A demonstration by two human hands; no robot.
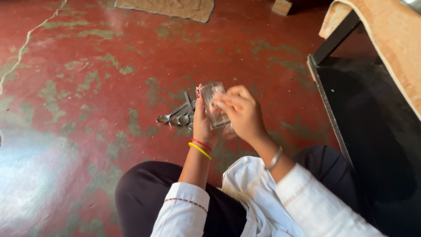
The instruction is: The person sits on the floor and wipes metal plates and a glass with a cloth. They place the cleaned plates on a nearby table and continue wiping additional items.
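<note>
On the red floor (109, 39), worn with green patches, no package, label or sign could be seen; only a tan mat (171, 8) lay at the far edge, and a small wooden block (281, 6) was near it. At the right stood a black frame (326, 101) with a beige padded cover (386, 48) over its top.

Between the two hands, above the floor and in front of the person's knees, was a clear drinking glass (214, 105), tilted a little. The left hand (202, 120) was closed around the glass from the left side, with the thumb up along its rim; this wrist wore a red and a yellow bangle (200, 148). The right hand (242, 112) was curled against the right side of the glass, fingers bent over its wall; it was blurred, so I could not tell how firmly it gripped. A silver bangle (275, 158) was on that wrist.

Just behind the left hand, several metal spoons (177, 116) lay together on the floor, their bowls pointing left.
</note>
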